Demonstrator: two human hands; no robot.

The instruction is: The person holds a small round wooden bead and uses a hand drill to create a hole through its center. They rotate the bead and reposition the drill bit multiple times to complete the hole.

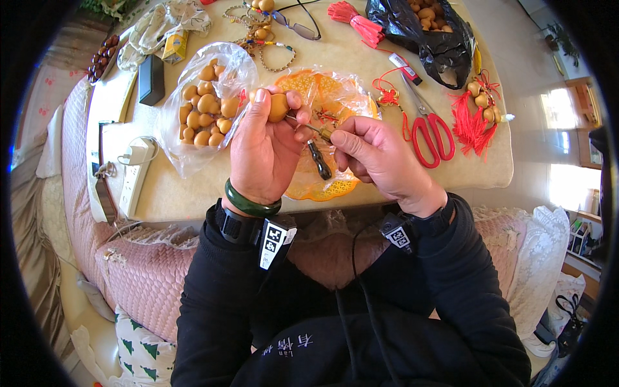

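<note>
Over table [187,201], left fingers [260,107] hold gourd [278,108]; right [353,144], tool [327,133].

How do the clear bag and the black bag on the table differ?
The clear bag is see-through; the black bag is opaque. The clear bag lies close to the left hand; the black bag sits toward the table's far right. Both hold rounded tan pieces.

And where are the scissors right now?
In the head view, toward the right, the scissors lie on the table between the right hand and the red tassels.
</note>
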